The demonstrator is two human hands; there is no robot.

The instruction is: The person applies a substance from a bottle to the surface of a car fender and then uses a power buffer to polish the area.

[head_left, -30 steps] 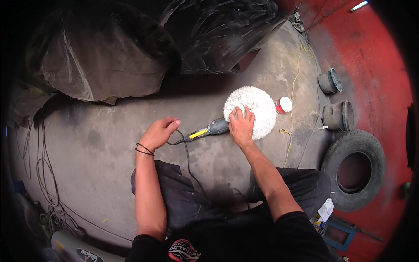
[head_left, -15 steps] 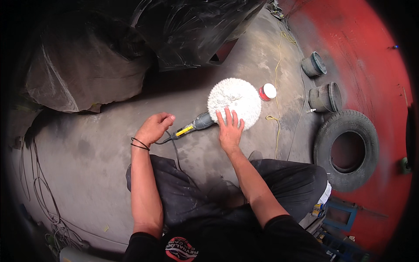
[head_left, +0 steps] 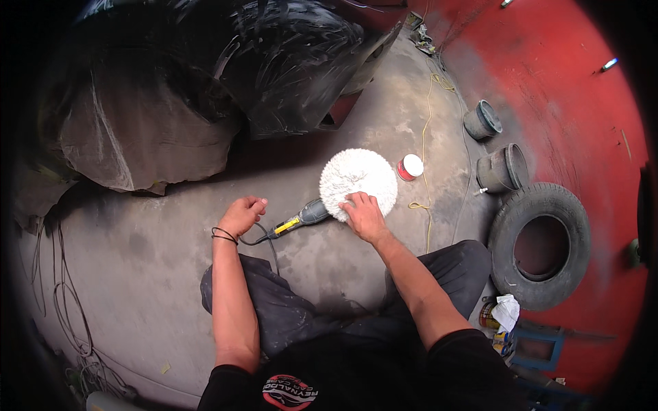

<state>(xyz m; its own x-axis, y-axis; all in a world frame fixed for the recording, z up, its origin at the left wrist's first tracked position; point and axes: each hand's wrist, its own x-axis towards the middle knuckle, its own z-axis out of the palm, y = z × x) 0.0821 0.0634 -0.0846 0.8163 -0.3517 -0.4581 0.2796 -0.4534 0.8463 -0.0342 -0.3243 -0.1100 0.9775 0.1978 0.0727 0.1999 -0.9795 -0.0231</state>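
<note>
On the floor before me lies a polisher [head_left: 301, 218], grey with a yellow stripe, its large round white wool polishing pad [head_left: 355, 179] facing up. My right hand [head_left: 367, 218] is at the pad's lower right part, fingers bent and their tips in the wool. Left of the polisher, my left hand [head_left: 241, 216] hovers over the floor near the black cord [head_left: 255, 241]. Its fingers are curled in towards the thumb; whether anything is pinched there is hidden. Dark bands circle that wrist. Right of the pad stands a small red tub [head_left: 404, 172] with a white lid.
A tyre [head_left: 579, 257] and two dark buckets [head_left: 499, 169] line the red wall at the right. A yellow cord [head_left: 426, 130] runs along the floor. Dark sheeting [head_left: 288, 75] covers something large at the far left. Coiled cables [head_left: 68, 294] lie left. Cans and a white cloth [head_left: 506, 313] sit lower right.
My right hand's fingers, spread over the wool before, are now bent into it. My left hand stays curled beside the cord. The view has shifted, bringing cans by the tyre into sight.
</note>
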